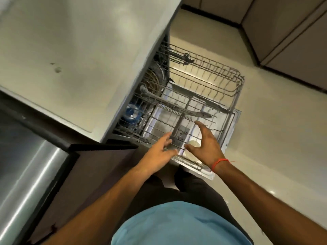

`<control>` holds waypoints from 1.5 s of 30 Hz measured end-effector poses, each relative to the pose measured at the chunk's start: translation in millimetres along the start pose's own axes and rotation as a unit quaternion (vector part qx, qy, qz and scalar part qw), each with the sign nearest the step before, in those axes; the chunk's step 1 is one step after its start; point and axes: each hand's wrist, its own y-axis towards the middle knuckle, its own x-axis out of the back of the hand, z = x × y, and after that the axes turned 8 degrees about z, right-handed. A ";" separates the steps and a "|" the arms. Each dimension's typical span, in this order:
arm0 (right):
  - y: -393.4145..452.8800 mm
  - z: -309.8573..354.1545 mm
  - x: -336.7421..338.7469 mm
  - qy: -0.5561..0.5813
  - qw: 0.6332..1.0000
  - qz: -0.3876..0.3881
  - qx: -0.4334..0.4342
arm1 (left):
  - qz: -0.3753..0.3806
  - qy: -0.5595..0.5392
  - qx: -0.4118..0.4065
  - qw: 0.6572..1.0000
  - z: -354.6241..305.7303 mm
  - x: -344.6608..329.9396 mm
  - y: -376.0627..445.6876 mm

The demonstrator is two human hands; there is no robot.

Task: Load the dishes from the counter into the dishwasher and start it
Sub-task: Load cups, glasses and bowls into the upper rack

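Note:
The dishwasher stands open under the counter, its door [230, 138] folded down over the floor. A grey wire rack [208, 80] is pulled out above the door and looks bare. My left hand [159, 151] reaches over the rack's near edge with fingers spread and holds nothing. My right hand [207, 144] hovers just right of it, fingers and thumb spread, an orange thread round the wrist. A round white dish or cap [192, 145] shows beneath my right hand; whether the hand touches it I cannot tell. A blue item [131, 114] sits deeper inside the machine.
The pale counter top [74, 50] fills the upper left, bare where it shows. A stainless-steel appliance [23, 165] stands at the lower left beside a dark cabinet side. Cream floor [274, 135] stretches right of the door, with cabinet fronts [292, 32] at the top right.

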 end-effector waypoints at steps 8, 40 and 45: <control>-1.0 122.1 -27.1 0.074 0.991 0.007 0.109 | -0.081 -0.106 -0.132 0.982 -13.2 65.8 -84.0; -20.8 448.6 -213.4 -0.017 0.848 0.322 0.421 | -0.537 -0.331 -0.220 0.744 83.9 221.3 -323.5; -31.1 489.8 -245.1 -0.057 0.823 0.365 0.431 | -0.565 -0.338 -0.214 0.722 98.7 253.2 -349.3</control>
